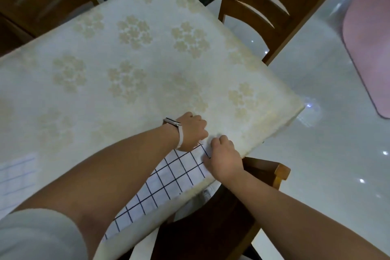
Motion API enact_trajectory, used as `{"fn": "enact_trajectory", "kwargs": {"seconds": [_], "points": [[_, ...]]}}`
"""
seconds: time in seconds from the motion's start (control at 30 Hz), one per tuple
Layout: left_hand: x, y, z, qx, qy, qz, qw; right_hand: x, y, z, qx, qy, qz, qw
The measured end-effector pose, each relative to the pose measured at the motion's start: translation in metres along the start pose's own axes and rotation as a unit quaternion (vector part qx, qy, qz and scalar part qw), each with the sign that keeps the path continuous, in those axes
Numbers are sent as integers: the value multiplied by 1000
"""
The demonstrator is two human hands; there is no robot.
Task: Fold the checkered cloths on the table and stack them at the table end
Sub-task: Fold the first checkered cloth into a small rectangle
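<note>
Watching the head cam from my desk. The checkered cloth (168, 177), white with thin black grid lines, lies as a long flat strip along the near right edge of the worktop (126, 59). It runs from down by my view's bottom centre up toward the near right corner. The worktop has a cream cover with pale flower clusters on it.

Both grips are at the far end of that strip, close together but not touching each other. The left grip (194, 131) has its fingers curled in tight, and the cloth's far corner tucks in right under it, so I read it as pinching that corner. The fingertips themselves are hidden. There's a pale wristband (176, 130) on that wrist, and a light sleeve (38, 236) shows at the bottom left.

The right grip (225, 158) sits on the strip's outer edge. Its thumb lies on the fabric and its fingers are curled over past the edge, so it's grasping the cloth too.

Way over at the left edge of the worktop there's a second cloth (16, 173) with faint blue grid lines. It lies flat, is pretty blurry, and is well apart from the grips.

A wooden chair (278, 172) sits under the right forearm, tucked against the worktop. Another chair (263, 6) stands at the far right side on the glossy white floor (316, 133).
</note>
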State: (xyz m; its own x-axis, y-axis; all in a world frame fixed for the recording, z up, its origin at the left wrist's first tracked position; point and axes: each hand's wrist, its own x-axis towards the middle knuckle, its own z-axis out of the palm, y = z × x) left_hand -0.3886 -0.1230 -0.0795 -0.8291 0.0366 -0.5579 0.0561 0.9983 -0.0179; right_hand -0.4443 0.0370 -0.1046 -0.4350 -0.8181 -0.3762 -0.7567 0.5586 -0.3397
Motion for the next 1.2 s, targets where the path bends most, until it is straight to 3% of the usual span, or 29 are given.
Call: {"fn": "enact_trajectory", "kwargs": {"seconds": [0.3, 0.43, 0.73, 1.2], "points": [[-28, -9, -10, -22, 43, -1, 999, -10, -9, -5, 100, -31, 37, 994], [-49, -16, -14, -7, 70, -27, 997, -20, -12, -17, 100, -1, 28, 995], [-114, -12, -10, 33, 157, -46, 986, -57, -48, -25, 40, 126, -69, 989], [-232, 8, 67, 32, 217, -138, 966, -104, -135, 33, -13, 174, -257, 951]]}}
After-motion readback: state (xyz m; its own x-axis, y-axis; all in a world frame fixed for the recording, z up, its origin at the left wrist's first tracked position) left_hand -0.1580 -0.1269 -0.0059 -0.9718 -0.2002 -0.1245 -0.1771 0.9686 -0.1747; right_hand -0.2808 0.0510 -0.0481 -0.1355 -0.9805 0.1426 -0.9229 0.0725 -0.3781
